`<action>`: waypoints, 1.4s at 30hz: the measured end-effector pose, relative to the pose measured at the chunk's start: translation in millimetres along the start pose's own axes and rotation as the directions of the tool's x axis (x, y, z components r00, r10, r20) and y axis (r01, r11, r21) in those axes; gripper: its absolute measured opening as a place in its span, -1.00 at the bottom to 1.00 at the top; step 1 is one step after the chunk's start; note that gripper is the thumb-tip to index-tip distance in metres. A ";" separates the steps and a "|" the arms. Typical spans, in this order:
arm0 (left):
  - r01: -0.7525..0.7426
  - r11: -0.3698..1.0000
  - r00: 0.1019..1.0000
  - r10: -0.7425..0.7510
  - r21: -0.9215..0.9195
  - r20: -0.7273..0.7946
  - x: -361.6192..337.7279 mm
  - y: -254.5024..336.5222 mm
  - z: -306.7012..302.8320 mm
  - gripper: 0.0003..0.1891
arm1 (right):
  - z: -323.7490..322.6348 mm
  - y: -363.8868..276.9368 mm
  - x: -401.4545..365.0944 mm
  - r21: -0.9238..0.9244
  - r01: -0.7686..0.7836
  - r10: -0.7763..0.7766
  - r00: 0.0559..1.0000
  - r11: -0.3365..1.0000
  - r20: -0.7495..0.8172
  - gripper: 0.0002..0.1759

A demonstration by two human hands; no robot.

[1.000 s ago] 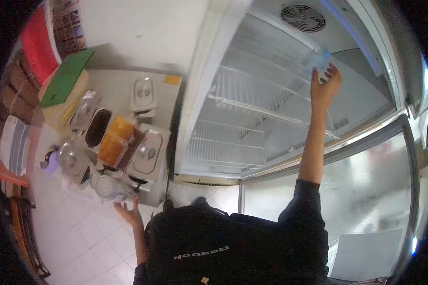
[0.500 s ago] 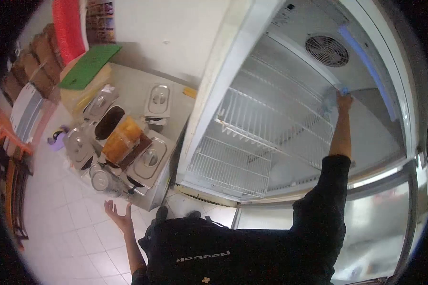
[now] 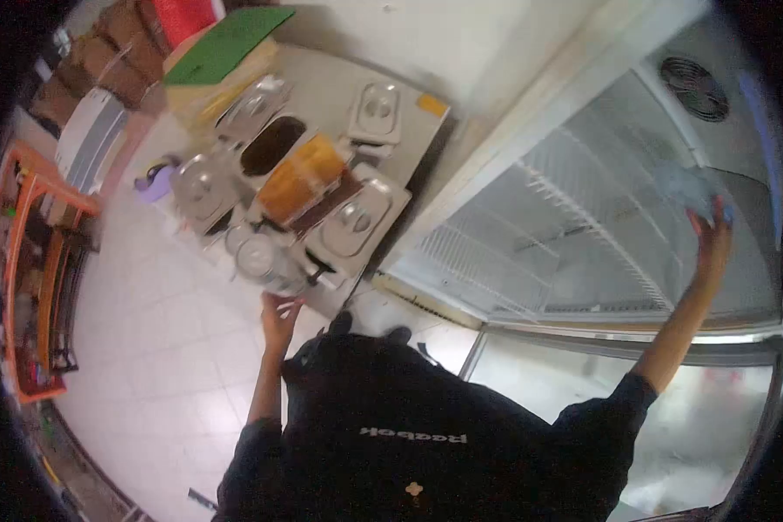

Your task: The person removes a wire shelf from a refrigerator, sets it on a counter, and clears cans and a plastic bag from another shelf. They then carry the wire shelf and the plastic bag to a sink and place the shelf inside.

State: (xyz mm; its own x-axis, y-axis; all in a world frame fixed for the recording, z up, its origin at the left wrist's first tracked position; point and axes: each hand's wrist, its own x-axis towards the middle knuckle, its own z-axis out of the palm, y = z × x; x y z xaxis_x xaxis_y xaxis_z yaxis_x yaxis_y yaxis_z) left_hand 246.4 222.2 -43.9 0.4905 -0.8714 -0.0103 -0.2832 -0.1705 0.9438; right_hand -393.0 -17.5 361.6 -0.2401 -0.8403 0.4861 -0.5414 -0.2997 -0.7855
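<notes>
Inside the fridge, my right hand [image 3: 712, 233] is closed on a pale blue, see-through bag or cloth [image 3: 683, 184], blurred by motion. My left hand [image 3: 278, 324] is beside the table's near corner, fingers apart and empty, just below a clear jar with a round lid [image 3: 259, 259]. Beyond the jar stand lidded steel containers [image 3: 202, 190], an uncovered container of dark contents [image 3: 274, 146] and a container with orange-yellow contents [image 3: 303, 181]. Another lidded steel container [image 3: 355, 224] is at the table's right edge.
Wire shelves [image 3: 592, 217] hang inside the fridge, below a round fan grille [image 3: 694, 89]. Its glass door [image 3: 705, 435] is open at the lower right. A green board [image 3: 228, 45] lies at the table's back; an orange rack [image 3: 28, 287] stands left.
The view has shifted, moving the table rightward and up. My left hand has come closer to the jar. My right hand has drawn the pale blue item away from the fridge's inner wall.
</notes>
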 end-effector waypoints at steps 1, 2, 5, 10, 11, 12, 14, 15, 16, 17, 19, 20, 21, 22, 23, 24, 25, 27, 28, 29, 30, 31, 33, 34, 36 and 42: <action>0.013 1.000 1.000 -0.013 0.023 0.027 3.4 -0.3 -4.0 -0.60 | 0.0 -6.3 -29.8 0.110 -0.020 0.017 0.999 0.994 0.027 -0.46; 0.024 0.998 0.998 -0.027 0.058 0.051 8.0 2.8 -7.6 -0.62 | 0.0 -12.5 -59.4 0.218 -0.045 0.035 0.998 0.975 0.053 -0.44; 0.005 0.970 0.988 -0.042 0.241 0.147 17.4 1.0 -19.5 -0.65 | 57.3 -59.6 -156.1 0.359 -0.078 0.004 0.980 0.930 0.200 -0.41; 0.244 0.964 0.915 -0.195 -0.101 0.355 27.5 -6.7 -27.4 -0.63 | 236.9 -131.4 -297.9 0.253 -0.002 -0.212 0.542 0.967 0.813 -0.54; 0.357 0.922 0.859 -0.260 -0.151 0.442 28.5 -10.1 -30.2 -0.64 | 270.5 -132.4 -322.1 0.264 -0.058 -0.205 0.479 0.963 0.854 -0.54; 0.469 0.863 0.790 -0.314 -0.190 0.526 30.2 -15.6 -32.1 -0.64 | 298.8 -132.4 -341.5 0.186 -0.130 -0.120 0.399 0.974 0.909 -0.51; 0.677 0.698 0.624 -0.378 -0.232 0.684 31.8 -24.3 -35.3 -0.64 | 343.9 -114.9 -382.3 0.112 -0.156 -0.048 0.366 0.981 0.930 -0.48; 0.481 0.870 0.640 -0.266 -0.106 0.721 32.1 -23.3 -36.6 -0.64 | 363.2 -104.9 -400.6 0.130 -0.097 -0.075 0.433 0.987 0.898 -0.48; 0.238 0.971 0.622 -0.159 0.008 0.767 29.8 -20.4 -37.6 -0.65 | 380.3 -94.3 -418.8 0.142 -0.037 -0.106 0.494 0.989 0.863 -0.48; -0.033 0.994 0.572 -0.063 0.100 0.818 28.6 -16.3 -36.9 -0.65 | 394.0 -85.7 -432.3 0.151 0.025 -0.140 0.550 0.988 0.823 -0.48; -0.042 0.980 0.558 -0.136 0.192 0.819 27.5 -3.6 -33.2 -0.62 | 414.4 -71.4 -449.3 0.145 0.091 -0.171 0.598 0.985 0.783 -0.46; 0.108 0.990 0.586 -0.140 0.094 0.798 23.8 -6.4 -33.7 -0.62 | 419.5 -74.0 -450.6 0.140 0.122 -0.186 0.619 0.983 0.763 -0.45; 0.304 0.953 0.577 -0.183 -0.001 0.796 23.5 -9.4 -32.6 -0.62 | 423.0 -76.4 -451.3 0.115 0.087 -0.144 0.637 0.990 0.757 -0.43; 0.484 0.870 0.568 -0.226 -0.099 0.792 23.3 -12.4 -31.5 -0.61 | 425.8 -78.8 -450.7 0.090 0.050 -0.101 0.654 0.995 0.750 -0.41; 0.684 0.709 0.505 -0.287 -0.174 0.814 24.6 -12.8 -29.6 -0.62 | 426.4 -82.1 -449.0 0.065 0.012 -0.056 0.668 0.998 0.742 -0.39; 0.836 0.497 0.429 -0.330 -0.231 0.841 24.8 -13.1 -28.1 -0.63 | 426.0 -83.9 -447.9 0.048 -0.011 -0.029 0.665 0.999 0.746 -0.38; 0.760 0.610 0.475 -0.289 -0.223 0.831 22.7 -13.3 -27.1 -0.63 | 426.0 -85.2 -446.6 0.033 -0.034 -0.002 0.662 0.999 0.750 -0.36; 0.564 0.801 0.552 -0.188 -0.198 0.813 18.1 -4.7 -25.9 -0.63 | 425.5 -82.6 -446.8 0.007 -0.047 0.026 0.661 0.999 0.750 -0.35; 0.724 0.636 0.519 -0.245 -0.269 0.819 19.7 -7.7 -23.7 -0.63 | 425.0 -77.0 -450.2 -0.003 -0.037 0.027 0.665 0.999 0.747 -0.35; 0.839 0.434 0.475 -0.293 -0.328 0.829 22.2 -11.4 -20.7 -0.63 | 424.5 -73.6 -451.6 -0.012 -0.027 0.027 0.668 1.000 0.743 -0.35; 0.905 0.208 0.423 -0.328 -0.372 0.845 24.4 -14.9 -18.1 -0.64 | 424.2 -70.9 -451.6 -0.060 -0.063 0.086 0.637 0.996 0.766 -0.35; 0.888 0.245 0.451 -0.298 -0.389 0.841 24.4 -18.2 -16.2 -0.65 | 423.9 -68.8 -450.7 -0.108 -0.096 0.144 0.603 0.990 0.784 -0.36; 0.850 0.316 0.501 -0.236 -0.422 0.833 21.2 -15.2 -13.2 -0.68 | 423.3 -62.9 -450.2 -0.080 -0.136 0.146 0.595 0.987 0.790 -0.39; 0.852 0.272 0.510 -0.233 -0.448 0.828 21.4 -13.8 -11.1 -0.68 | 423.8 -57.7 -451.3 -0.002 -0.142 0.091 0.623 0.990 0.777 -0.41; 0.848 0.184 0.528 -0.228 -0.497 0.818 22.5 -5.9 -9.1 -0.68 | 425.0 -42.9 -452.9 0.085 -0.233 0.081 0.620 0.969 0.780 -0.42; 0.799 0.290 0.589 -0.198 -0.527 0.783 16.2 11.0 -9.1 -0.63 | 423.8 -23.9 -452.1 0.152 -0.572 0.268 0.581 0.806 0.768 -0.41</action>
State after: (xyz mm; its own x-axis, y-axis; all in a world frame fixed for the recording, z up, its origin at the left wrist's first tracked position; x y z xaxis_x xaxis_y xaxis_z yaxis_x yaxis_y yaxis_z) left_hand 258.7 210.4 -30.6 -0.3007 -0.8398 -0.4521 0.7440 -0.5031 0.4397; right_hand 70.0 178.1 -1.7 0.3346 -0.9159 -0.2220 -0.1759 0.1707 -0.9695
